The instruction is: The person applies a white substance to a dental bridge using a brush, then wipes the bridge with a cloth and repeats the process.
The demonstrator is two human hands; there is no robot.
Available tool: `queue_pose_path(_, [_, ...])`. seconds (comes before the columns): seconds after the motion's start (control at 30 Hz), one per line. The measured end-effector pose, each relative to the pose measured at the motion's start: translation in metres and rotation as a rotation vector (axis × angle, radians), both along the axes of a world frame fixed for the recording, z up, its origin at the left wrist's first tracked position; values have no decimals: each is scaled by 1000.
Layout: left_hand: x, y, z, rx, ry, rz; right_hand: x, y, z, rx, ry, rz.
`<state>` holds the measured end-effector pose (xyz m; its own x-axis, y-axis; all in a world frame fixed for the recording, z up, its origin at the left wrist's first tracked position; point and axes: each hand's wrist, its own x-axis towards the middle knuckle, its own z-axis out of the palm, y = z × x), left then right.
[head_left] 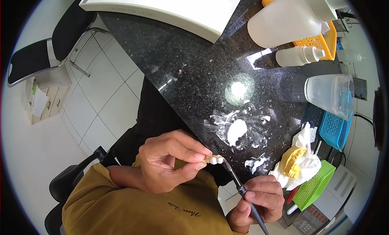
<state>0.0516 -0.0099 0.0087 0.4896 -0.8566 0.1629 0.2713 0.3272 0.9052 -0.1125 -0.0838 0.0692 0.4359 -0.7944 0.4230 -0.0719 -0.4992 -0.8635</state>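
With the left hand pinching the tooth model steady, the right hand grip is grasping the thin tool pen-style, likely working best with light, short touches.

tool: handle cut off at bottom edge | dental bridge: partly hidden by left fingers

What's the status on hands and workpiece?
Left hand pinching white tooth piece. Right hand holding dark tool, tip at piece. Nothing in between.
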Motion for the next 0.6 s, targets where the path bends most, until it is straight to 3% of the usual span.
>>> queue_pose_path(0.6, [1,0,1,2,23,-2,0,0,-2,-15,-23,-5])
